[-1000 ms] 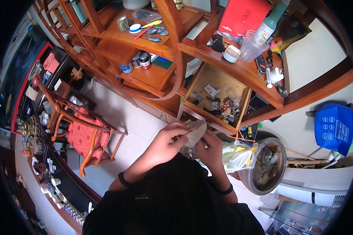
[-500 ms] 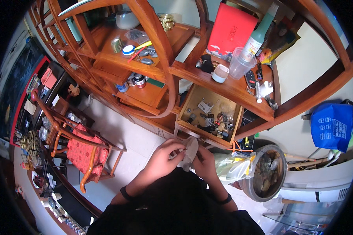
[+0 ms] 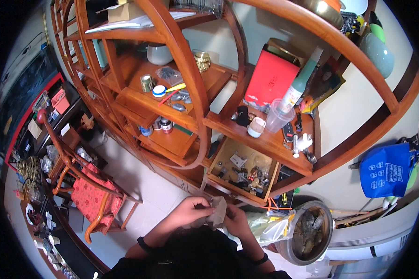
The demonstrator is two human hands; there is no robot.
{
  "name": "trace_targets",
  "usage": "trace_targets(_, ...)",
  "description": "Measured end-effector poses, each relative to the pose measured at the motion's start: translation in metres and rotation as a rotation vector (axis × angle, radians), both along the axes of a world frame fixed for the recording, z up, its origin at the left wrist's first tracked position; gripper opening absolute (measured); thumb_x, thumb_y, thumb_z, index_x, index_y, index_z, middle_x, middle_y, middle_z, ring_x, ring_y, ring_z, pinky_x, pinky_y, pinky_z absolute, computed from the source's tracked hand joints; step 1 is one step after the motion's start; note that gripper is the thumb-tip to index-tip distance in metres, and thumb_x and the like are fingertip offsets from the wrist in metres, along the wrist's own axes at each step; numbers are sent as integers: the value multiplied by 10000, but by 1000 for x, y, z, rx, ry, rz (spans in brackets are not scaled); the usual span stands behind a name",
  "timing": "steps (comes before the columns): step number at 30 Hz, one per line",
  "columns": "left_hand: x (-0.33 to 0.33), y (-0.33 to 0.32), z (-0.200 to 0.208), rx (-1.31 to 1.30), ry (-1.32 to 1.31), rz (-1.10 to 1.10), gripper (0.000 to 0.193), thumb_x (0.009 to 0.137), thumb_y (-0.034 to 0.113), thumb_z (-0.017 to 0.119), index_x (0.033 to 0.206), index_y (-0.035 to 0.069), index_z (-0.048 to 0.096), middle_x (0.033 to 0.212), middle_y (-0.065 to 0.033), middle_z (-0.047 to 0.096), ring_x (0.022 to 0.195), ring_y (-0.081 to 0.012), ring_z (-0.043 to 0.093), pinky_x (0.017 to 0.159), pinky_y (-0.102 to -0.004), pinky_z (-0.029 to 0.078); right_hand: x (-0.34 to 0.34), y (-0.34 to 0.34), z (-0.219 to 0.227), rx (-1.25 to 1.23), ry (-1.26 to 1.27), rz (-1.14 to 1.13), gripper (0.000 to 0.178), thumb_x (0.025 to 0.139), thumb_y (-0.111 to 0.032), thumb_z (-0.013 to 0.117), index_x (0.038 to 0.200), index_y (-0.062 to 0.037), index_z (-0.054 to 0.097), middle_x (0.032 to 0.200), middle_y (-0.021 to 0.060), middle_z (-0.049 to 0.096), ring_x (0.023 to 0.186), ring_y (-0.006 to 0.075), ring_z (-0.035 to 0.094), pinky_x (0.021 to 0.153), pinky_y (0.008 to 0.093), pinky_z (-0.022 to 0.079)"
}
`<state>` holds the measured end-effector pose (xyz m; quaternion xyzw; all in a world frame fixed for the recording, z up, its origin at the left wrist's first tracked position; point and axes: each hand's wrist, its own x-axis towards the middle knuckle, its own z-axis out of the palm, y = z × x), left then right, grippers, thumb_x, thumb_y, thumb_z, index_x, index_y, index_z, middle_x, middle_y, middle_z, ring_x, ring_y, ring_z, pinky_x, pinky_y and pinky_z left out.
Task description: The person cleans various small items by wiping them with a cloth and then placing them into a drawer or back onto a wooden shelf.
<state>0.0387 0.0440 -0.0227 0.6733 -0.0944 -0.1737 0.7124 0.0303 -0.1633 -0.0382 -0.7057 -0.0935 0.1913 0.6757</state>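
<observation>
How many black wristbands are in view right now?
2: one black wristband worn behind the left hand, another black wristband behind the right hand. Others could be hidden.

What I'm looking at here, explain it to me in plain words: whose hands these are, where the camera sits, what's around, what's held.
There is no robot here. A person works with two bare hands, the left hand and the right hand. The view comes from a wide fisheye camera worn on the head, looking down, so straight edges bend toward the rim.

Between them, the hands hold a thin greyish piece; I can't tell its material.

Just beyond is an open drawer with small loose parts inside. On the wooden shelf above it stand a red box, a green bottle and a clear plastic cup. A chair with a red seat is off to the left.
</observation>
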Motion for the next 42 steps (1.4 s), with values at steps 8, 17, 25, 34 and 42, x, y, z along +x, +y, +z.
trace_targets(8, 1, -3, 2, -65, -4, 25, 141, 930, 129, 612, 870, 2, 623, 749, 24, 590, 715, -49, 527, 643, -215, 425, -7, 10, -14, -84, -278, 139, 433, 914, -117, 343, 1315, 29, 414, 1152, 128, 553, 1068, 197, 539, 944, 314, 422)
trace_targets(17, 2, -1, -5, -62, 16, 64, 188, 949, 166, 593, 899, -11, 635, 770, 15, 562, 748, -66, 522, 669, -219, 422, -2, 2, -31, -117, -177, 18, 304, 947, -79, 457, 1221, 21, 539, 1108, 96, 619, 1021, 160, 573, 902, 299, 453)
trace_targets(25, 0, 6, -4, -9, 169, 119, 200, 948, 196, 593, 923, 6, 652, 761, 11, 599, 702, -68, 544, 651, -213, 435, 0, 4, -33, -132, -61, 14, 264, 893, -183, 605, 1073, 7, 639, 893, 120, 670, 827, 214, 635, 793, 349, 493)
trace_targets(34, -5, -7, 1, 33, -183, 37, 117, 904, 119, 640, 937, 8, 632, 891, -31, 612, 772, -93, 575, 686, -236, 461, -4, 2, -36, -196, -138, -107, 219, 917, -192, 564, 972, 15, 612, 852, 177, 639, 788, 243, 629, 728, 377, 487)
trace_targets(42, -7, -23, 14, 301, -382, -20, 193, 863, 141, 680, 1012, 24, 644, 925, -94, 631, 814, -192, 615, 704, -282, 484, -7, 1, -41, -88, -282, -261, 206, 971, -112, 455, 1033, 11, 608, 902, 60, 641, 840, 95, 576, 754, 258, 475)
